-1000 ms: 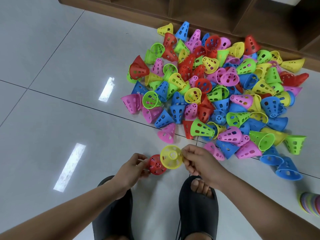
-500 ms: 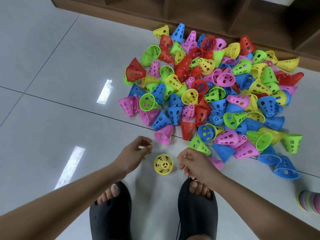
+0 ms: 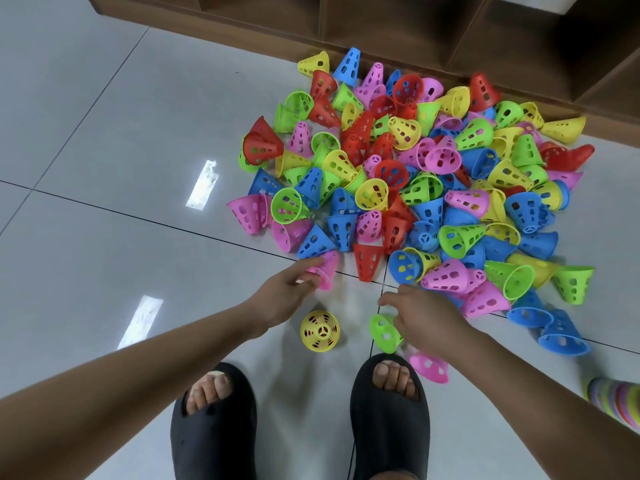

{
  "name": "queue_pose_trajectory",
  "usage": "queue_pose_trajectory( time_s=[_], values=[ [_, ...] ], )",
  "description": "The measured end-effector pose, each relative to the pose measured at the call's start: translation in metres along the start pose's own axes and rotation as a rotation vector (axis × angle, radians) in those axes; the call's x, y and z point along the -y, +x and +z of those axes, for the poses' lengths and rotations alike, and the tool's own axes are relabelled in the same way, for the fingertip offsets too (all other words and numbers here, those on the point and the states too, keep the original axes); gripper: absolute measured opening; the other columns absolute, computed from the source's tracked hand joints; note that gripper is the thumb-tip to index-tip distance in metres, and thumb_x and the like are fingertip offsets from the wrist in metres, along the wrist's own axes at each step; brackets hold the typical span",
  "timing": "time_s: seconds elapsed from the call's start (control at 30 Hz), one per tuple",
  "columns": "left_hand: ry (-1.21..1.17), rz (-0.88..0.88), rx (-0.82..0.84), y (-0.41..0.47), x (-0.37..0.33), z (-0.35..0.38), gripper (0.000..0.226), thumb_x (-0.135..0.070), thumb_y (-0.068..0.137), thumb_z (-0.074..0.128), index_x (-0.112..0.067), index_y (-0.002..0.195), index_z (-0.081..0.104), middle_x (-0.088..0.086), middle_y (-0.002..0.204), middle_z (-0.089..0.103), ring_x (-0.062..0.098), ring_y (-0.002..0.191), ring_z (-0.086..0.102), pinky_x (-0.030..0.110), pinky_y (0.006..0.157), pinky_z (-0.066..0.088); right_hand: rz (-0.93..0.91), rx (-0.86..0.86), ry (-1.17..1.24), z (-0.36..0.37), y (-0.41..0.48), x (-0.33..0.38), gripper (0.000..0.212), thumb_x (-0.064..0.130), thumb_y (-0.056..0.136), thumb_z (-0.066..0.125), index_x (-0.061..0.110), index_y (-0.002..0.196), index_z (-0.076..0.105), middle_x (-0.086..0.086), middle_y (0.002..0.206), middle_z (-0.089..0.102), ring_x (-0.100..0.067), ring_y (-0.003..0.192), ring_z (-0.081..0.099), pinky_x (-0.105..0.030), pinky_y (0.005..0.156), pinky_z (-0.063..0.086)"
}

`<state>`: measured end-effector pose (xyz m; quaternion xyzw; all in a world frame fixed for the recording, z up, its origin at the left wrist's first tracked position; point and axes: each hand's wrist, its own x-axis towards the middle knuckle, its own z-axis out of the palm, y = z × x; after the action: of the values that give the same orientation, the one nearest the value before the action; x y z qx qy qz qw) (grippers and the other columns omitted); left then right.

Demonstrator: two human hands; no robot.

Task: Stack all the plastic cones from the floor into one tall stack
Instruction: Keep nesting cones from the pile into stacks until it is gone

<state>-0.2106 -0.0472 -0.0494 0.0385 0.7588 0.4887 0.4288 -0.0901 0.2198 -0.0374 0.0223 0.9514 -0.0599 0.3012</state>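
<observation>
Hands (image 3: 284, 296) (image 3: 427, 317) touch pink cone (image 3: 328, 271) and green cone (image 3: 382, 333).

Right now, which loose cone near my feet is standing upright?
The yellow cone, tip up, red showing through its holes; the green cone and pink cone nearby are tipped.

1. The pile of cones (image 3: 433, 188) mixes red, yellow, lime green, blue and pink; each cone is one plain colour, dotted with rows of holes.
2. The yellow cone (image 3: 319, 330) standing apart shows red through its holes.
3. The green cone (image 3: 382, 332) is bright lime.
4. The pink cone (image 3: 429, 367) by the toes is plain hot pink.
5. The slippers (image 3: 213, 427) are matt black.
6. The floor (image 3: 104, 168) is pale grey tile with thin dark joint lines and white patches of glare.
7. The shelf (image 3: 381, 22) is dark brown wood.
8. The stack (image 3: 616, 400) at the right edge is banded green, purple, pink and yellow.
</observation>
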Motion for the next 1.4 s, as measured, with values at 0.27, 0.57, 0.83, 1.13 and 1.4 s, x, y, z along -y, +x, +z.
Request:
queue_pose_trajectory(
  time_s=[0.27,0.57,0.83,1.13,1.4],
  values=[
    [-0.007,0.051,-0.140,-0.011,0.002,-0.013,0.017,-0.016,0.102,0.063,-0.028,0.104,0.075,-0.003,0.100,0.076,0.011,0.087,0.064,0.032,0.079,0.054,0.044,-0.031,0.089,0.015,-0.020,0.002,0.038,0.052,0.097,0.049,0.034,0.130,0.054,0.005,0.117,0.054,-0.025,0.097,0.063,-0.037,0.074,0.054],
    [-0.268,0.137,-0.165,-0.052,-0.007,-0.029,0.020,-0.010,0.107,0.062,-0.019,0.120,0.072,0.009,0.095,0.073,0.016,0.077,0.058,0.035,0.075,0.047,-0.136,-0.046,0.062,0.026,-0.024,0.001,0.052,0.043,0.093,0.063,0.042,0.142,0.048,0.006,0.115,0.047,-0.021,0.103,0.058,-0.037,0.069,0.049],
    [-0.429,0.075,0.031,-0.062,0.006,-0.002,0.022,-0.017,0.109,0.058,-0.019,0.120,0.076,0.008,0.096,0.066,0.023,0.082,0.050,0.032,0.073,0.041,-0.239,-0.090,0.141,0.041,-0.013,0.011,0.082,0.062,0.082,0.072,0.043,0.154,0.037,0.010,0.136,0.044,-0.016,0.121,0.047,-0.034,0.099,0.046],
    [-0.225,0.013,-0.049,-0.050,0.032,0.015,0.013,-0.018,0.107,0.063,-0.021,0.113,0.074,-0.001,0.095,0.069,0.010,0.073,0.060,0.022,0.068,0.050,-0.290,-0.190,0.167,0.041,0.004,0.021,0.038,0.056,0.099,0.058,0.031,0.128,0.059,0.007,0.122,0.052,-0.021,0.103,0.062,-0.039,0.080,0.054],
    [-0.272,-0.042,-0.101,-0.043,0.047,0.018,0.012,-0.021,0.100,0.073,-0.024,0.112,0.073,-0.003,0.108,0.073,0.014,0.088,0.073,0.023,0.074,0.058,-0.100,-0.233,0.790,-0.001,-0.011,0.030,0.039,0.055,0.107,0.047,0.023,0.084,0.046,-0.006,0.071,0.050,-0.012,0.066,0.049,-0.045,0.069,0.048]
  ],
)
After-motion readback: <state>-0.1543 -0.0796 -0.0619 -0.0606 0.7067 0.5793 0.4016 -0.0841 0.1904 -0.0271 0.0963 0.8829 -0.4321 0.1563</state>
